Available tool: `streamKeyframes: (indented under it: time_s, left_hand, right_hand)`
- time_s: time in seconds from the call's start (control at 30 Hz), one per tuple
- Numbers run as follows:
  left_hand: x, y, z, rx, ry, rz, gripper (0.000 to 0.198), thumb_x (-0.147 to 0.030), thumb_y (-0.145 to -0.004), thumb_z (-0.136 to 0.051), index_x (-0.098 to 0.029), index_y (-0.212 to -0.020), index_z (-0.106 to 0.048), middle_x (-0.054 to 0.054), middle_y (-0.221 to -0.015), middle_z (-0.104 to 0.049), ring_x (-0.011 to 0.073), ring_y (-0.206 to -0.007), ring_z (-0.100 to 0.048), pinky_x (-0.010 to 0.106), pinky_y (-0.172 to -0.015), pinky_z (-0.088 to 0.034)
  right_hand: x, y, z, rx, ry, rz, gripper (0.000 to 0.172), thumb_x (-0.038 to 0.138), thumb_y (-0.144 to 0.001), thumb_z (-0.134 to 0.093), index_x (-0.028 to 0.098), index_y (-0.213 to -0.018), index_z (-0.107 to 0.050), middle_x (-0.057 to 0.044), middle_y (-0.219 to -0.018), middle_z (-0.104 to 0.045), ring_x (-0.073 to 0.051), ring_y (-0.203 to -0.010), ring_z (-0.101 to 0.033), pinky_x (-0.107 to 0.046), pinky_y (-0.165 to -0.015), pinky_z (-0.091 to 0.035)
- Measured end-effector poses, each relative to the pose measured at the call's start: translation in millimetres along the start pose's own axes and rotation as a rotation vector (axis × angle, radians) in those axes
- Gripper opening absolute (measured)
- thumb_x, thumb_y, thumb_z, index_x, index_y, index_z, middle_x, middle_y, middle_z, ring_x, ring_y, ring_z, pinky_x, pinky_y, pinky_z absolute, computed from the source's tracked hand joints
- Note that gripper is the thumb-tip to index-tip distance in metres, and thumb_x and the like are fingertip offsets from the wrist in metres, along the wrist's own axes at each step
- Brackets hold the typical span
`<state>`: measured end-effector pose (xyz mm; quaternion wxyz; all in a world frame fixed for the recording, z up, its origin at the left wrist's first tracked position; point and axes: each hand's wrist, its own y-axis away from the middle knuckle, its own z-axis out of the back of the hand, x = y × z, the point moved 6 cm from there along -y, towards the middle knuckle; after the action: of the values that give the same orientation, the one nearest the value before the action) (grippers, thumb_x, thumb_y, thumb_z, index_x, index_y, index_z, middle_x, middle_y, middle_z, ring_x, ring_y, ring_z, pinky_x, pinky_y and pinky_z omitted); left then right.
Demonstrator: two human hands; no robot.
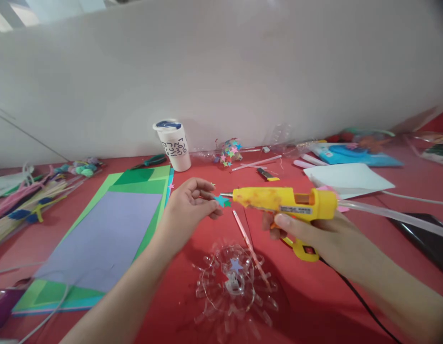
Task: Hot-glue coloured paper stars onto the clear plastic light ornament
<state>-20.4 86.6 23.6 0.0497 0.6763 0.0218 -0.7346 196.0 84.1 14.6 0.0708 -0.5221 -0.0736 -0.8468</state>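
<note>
In the middle of the view my left hand [193, 210] pinches a small blue paper star [220, 200] between thumb and fingers. My right hand [307, 234] is wrapped around a yellow hot glue gun [264, 198], a finger at its trigger. The gun's metal nozzle points left and reaches the star; whether it touches I cannot tell. A clear glue stick [386, 212] sticks out of the gun's back. Below both hands lies a clear plastic spoked piece [236, 284] wound with thin wire, with a lilac star [236, 265] on it. A pink stick [250, 246] lies beside it.
Coloured paper sheets [107, 234] lie at left, near pipe cleaners [24, 200]. Behind stand a white cup [173, 145] and a star-covered ball [229, 152]; pliers [150, 161] and a utility knife [267, 175] lie nearby. A black phone-like slab [425, 239] lies right. The gun's cord [361, 301] trails frontward.
</note>
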Motion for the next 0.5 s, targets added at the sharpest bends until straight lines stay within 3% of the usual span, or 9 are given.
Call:
streamKeyframes:
  time_s: [0.1, 0.23, 0.5]
  left_hand:
    - [-3.1, 1.4, -1.8, -0.010, 0.025, -0.006, 0.018, -0.008, -0.067, -0.062, -0.015, -0.081, -0.054, -0.008, -0.063, -0.058, 0.0097, -0.053, -0.068, 0.020, -0.055, -0.057]
    - [-4.2, 1.8, -0.9, -0.041, 0.019, -0.003, 0.020, -0.008, -0.066, -0.064, -0.015, -0.081, -0.053, -0.009, -0.063, -0.056, 0.0106, -0.051, -0.068, 0.020, -0.053, -0.057]
    - [-6.2, 3.6, 1.2, -0.070, -0.014, 0.014, 0.023, -0.007, -0.063, -0.065, -0.017, -0.080, -0.052, -0.008, -0.065, -0.057, 0.0115, -0.049, -0.067, 0.023, -0.052, -0.057]
  right_hand:
    - [11.2, 3.6, -4.2, 0.047, 0.041, 0.122, 0.037, 0.058, -0.074, -0.057, 0.023, -0.063, -0.061, 0.003, -0.051, -0.053, -0.013, -0.044, -0.045, -0.023, -0.036, -0.034]
    - [20.2, 4.6, -4.0, -0.002, 0.056, 0.235, 0.037, 0.051, -0.078, -0.055, 0.023, -0.054, -0.050, 0.005, -0.044, -0.043, -0.011, -0.039, -0.039, -0.023, -0.032, -0.028]
    - [16.6, 3.2, -8.9, 0.045, 0.035, 0.179, 0.032, 0.046, -0.078, -0.058, 0.024, -0.056, -0.051, 0.004, -0.046, -0.046, -0.013, -0.040, -0.039, -0.024, -0.033, -0.029]
